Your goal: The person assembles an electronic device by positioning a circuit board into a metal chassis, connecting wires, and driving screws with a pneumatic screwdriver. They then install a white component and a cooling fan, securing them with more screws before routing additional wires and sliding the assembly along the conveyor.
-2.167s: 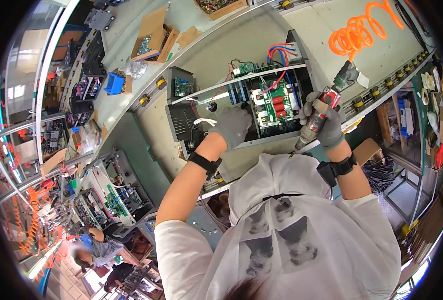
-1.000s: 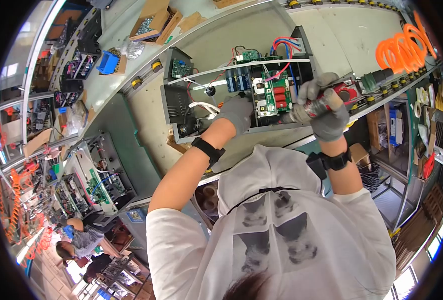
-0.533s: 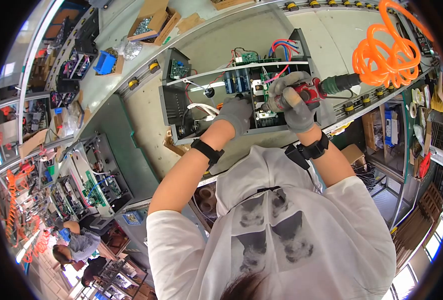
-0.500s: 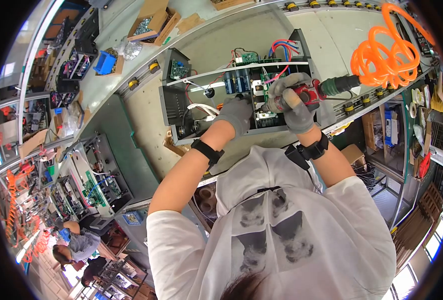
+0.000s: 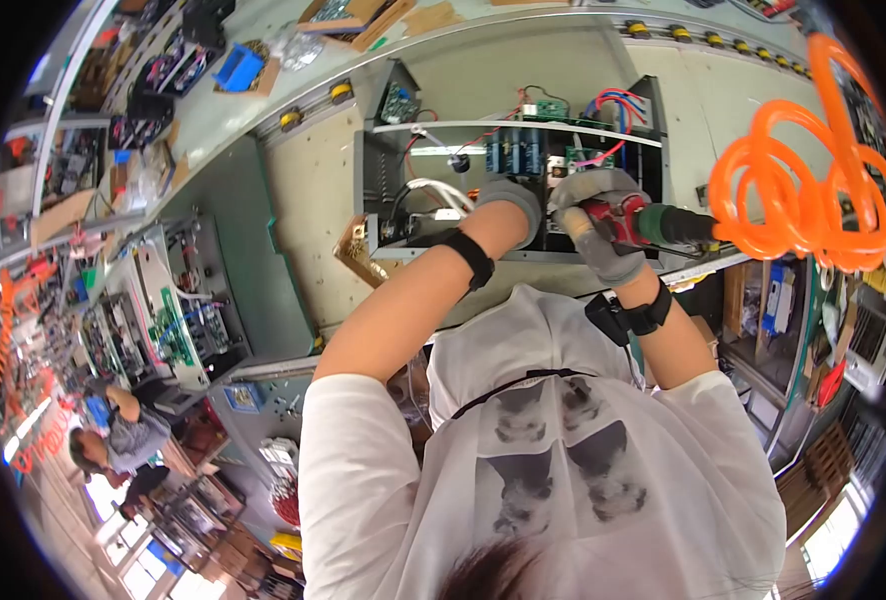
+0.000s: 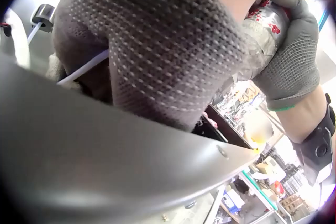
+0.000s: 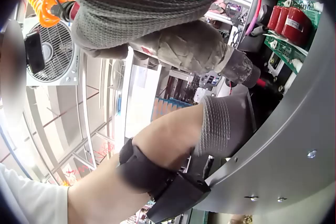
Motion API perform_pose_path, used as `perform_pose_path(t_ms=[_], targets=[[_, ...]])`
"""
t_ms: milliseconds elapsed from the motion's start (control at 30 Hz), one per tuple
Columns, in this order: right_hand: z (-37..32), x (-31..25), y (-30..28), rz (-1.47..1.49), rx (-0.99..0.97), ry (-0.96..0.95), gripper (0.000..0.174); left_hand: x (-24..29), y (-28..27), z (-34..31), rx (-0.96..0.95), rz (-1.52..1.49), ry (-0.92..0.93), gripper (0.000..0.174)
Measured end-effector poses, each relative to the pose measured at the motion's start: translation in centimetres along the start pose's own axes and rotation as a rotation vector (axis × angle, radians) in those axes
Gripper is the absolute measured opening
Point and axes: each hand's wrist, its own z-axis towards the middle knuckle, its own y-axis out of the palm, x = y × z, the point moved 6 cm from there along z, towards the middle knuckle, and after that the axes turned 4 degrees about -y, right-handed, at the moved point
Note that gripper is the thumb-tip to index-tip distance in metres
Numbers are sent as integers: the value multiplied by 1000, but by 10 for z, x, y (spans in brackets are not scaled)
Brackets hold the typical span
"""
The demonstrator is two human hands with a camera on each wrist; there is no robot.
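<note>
An open grey metal chassis [image 5: 663, 150] holds boards, wires and blue capacitors [image 5: 513, 152]. The gloved left hand [image 5: 511, 205] reaches over its near wall; in the left wrist view that hand [image 6: 157, 45] is bent down inside, beside a white strip [image 6: 84, 70], its fingertips hidden. The right hand [image 5: 600, 228] grips a red, tape-wrapped power driver [image 5: 623, 219] just right of the left hand. In the right wrist view the driver [image 7: 184, 47] points down into the chassis, its red-collared bit [image 7: 264, 84] near the left hand [image 7: 228, 121] and right of it red components [image 7: 295, 26].
A coiled orange hose [image 5: 793, 190] trails right from the driver. The chassis stands on a bench by a roller rail [image 5: 341, 91]. Left are a green panel [image 5: 248, 240] and another open unit [image 5: 178, 300]; behind, a blue bin [image 5: 239, 68]. Another person [image 5: 123, 430] is lower left.
Since the earliest frame, the right hand has brought the driver from the chassis's near right corner to inside it, beside the left hand. The whole head view has shifted since half a second ago.
</note>
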Motion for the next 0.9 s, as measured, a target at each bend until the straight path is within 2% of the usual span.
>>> perform_pose_path(t_ms=[33, 67, 100, 167, 200, 300, 367, 433, 600, 700, 767, 900], targets=[[-1, 3, 0, -15, 15, 0, 25, 2, 3, -2, -17, 57, 37, 27], [-1, 4, 0, 12, 26, 49, 25, 4, 1, -6, 59, -27, 20, 27], [-1, 3, 0, 37, 39, 97, 25, 2, -3, -12, 58, -45, 2, 27], [-3, 9, -1, 55, 43, 128, 21, 4, -13, -20, 177, -29, 37, 25], [1, 6, 2, 57, 30, 111, 20, 5, -3, -10, 213, 48, 90, 27], [0, 4, 7, 56, 3, 107, 20, 2, 8, 2, 292, 40, 56, 31], [0, 2, 11, 47, -7, 115, 20, 2, 14, 9, 232, 49, 46, 28], [2, -4, 15, 32, -37, -4, 22, 4, 12, 5, 185, 97, 138, 32], [0, 2, 20, 20, -89, -54, 25, 4, 7, -4, 171, 122, 148, 32], [-1, 0, 20, 6, -60, -19, 23, 1, 12, 4, 168, 149, 116, 34], [-3, -3, 21, 63, -37, -6, 22, 1, 19, 16, 231, 158, 98, 35], [-6, 5, 18, 60, -29, 41, 23, 2, 20, 17, 209, 217, 145, 33]])
